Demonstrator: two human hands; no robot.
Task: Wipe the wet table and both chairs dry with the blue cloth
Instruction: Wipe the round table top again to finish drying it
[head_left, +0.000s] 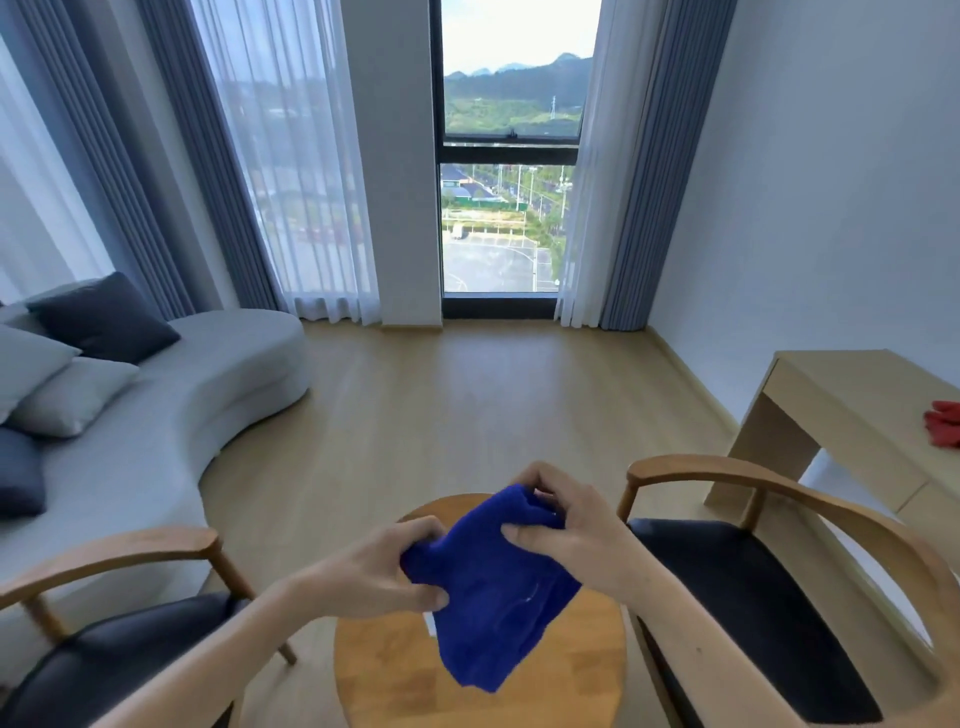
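Observation:
A blue cloth (493, 597) hangs in the air above a small round wooden table (384, 670). My left hand (384, 569) grips its left edge, fingers curled round the fabric. My right hand (566, 525) pinches its upper right corner. The lower part of the cloth droops loose over the tabletop. One wooden armchair with a black seat (748, 608) stands right of the table. A second one of the same kind (114, 660) stands to the left.
A grey curved sofa (171, 415) with cushions runs along the left. At the right wall stands a light wooden desk (852, 410) with a red cloth (943, 423) on it. Bare wooden floor (467, 395) stretches to the tall window and curtains.

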